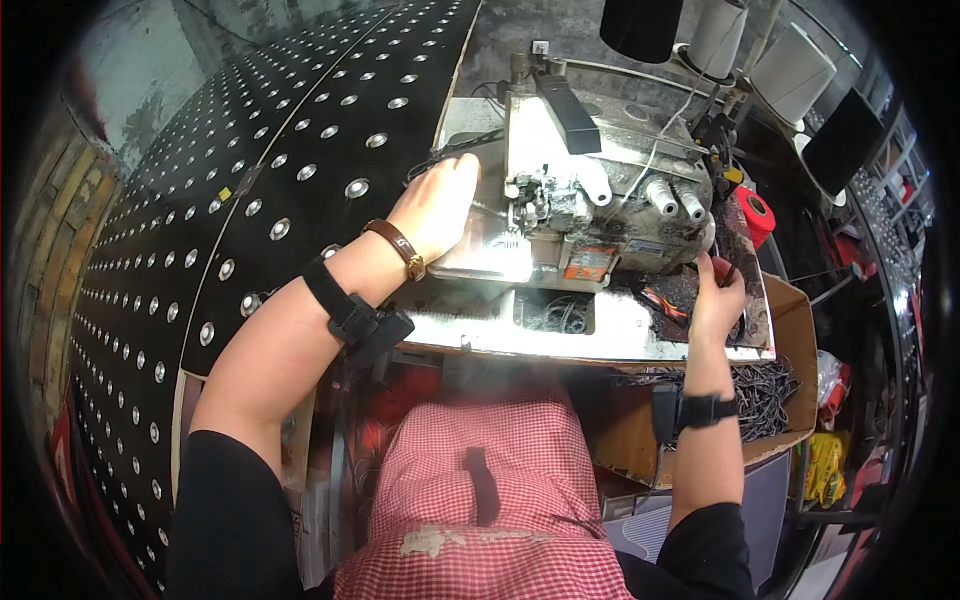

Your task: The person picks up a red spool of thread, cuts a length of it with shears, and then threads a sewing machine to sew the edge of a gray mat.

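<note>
A grimy overlock sewing machine [640,190] stands on a white table in front of me, its lamp shining on the needle area. My left hand [440,205] is by the plate left of the needle, fingers bent forward and mostly hidden from me. Just past its fingertips runs a dark strip [465,147]; whether the fingers grip it is unclear. My right hand [718,305] is closed beside the machine's right end, below the handwheel [708,232]. A small dark piece [729,274] shows at its fingers, too small to name. Across the checked apron [540,460] on my lap lies a black strip [483,487].
A black tabletop with metal studs [330,130] spreads to the left. Thread cones [793,75] stand at the back right, with a red spool [757,215] nearer. Below right, a cardboard box [800,400] holds a heap of dark cords [765,395]. Orange-handled snips [664,305] lie beside the machine.
</note>
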A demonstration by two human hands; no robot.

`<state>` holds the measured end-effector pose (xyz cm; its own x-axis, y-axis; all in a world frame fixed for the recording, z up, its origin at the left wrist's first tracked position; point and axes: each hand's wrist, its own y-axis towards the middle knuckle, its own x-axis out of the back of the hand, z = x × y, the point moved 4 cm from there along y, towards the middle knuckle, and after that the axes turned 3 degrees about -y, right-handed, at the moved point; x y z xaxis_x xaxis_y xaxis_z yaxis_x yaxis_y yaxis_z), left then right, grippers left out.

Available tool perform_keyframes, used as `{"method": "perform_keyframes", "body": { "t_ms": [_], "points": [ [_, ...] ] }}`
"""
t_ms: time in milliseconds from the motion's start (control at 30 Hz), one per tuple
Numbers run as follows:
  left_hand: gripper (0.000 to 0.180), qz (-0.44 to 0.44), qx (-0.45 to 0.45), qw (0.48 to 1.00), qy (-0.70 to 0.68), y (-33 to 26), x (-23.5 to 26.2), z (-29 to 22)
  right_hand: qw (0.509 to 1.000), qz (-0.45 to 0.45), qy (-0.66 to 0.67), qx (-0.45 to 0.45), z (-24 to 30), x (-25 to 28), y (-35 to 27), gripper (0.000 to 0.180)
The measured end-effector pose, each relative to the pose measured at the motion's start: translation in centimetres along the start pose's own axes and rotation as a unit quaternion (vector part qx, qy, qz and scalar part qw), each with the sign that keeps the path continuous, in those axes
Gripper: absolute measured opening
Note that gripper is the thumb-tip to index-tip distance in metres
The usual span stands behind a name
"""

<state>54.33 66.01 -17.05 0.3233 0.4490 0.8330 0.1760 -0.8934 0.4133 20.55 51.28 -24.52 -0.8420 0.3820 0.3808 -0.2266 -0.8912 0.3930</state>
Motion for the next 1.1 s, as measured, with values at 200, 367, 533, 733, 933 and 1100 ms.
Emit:
{"method": "perform_keyframes", "body": {
  "t_ms": [200, 367, 533, 733, 933, 1100],
  "points": [
    [0.018, 0.011, -0.057, 0.998, -0.025, -3.7, 2.6, -1.3, 0.902, 0.393, 0.169, -0.063, 7.9, -3.0, -10.7, 0.016],
    [0.021, 0.04, -0.045, 0.998, -0.011, -5.4, 2.9, -1.6, 0.913, 0.365, 0.088, 0.161, 13.5, -6.0, -13.6, 0.023],
    [0.023, 0.057, -0.018, 0.998, -0.024, -6.1, 3.3, -1.8, 0.928, 0.268, 0.023, 0.256, 15.5, -7.4, -13.4, 0.022],
    [0.024, 0.055, -0.028, 0.997, -0.05, -6.4, 3.3, -2.0, 0.938, 0.214, -0.011, 0.271, 15.9, -7.5, -13.4, 0.022],
    [0.024, 0.057, -0.031, 0.997, -0.053, -6.3, 3.6, -2.2, 0.941, 0.233, -0.033, 0.242, 15.9, -7.5, -13.2, 0.022],
    [0.024, 0.076, -0.019, 0.996, -0.044, -6.2, 3.3, -2.0, 0.934, 0.289, -0.006, 0.208, 15.9, -7.7, -13.1, 0.022]
  ]
}}
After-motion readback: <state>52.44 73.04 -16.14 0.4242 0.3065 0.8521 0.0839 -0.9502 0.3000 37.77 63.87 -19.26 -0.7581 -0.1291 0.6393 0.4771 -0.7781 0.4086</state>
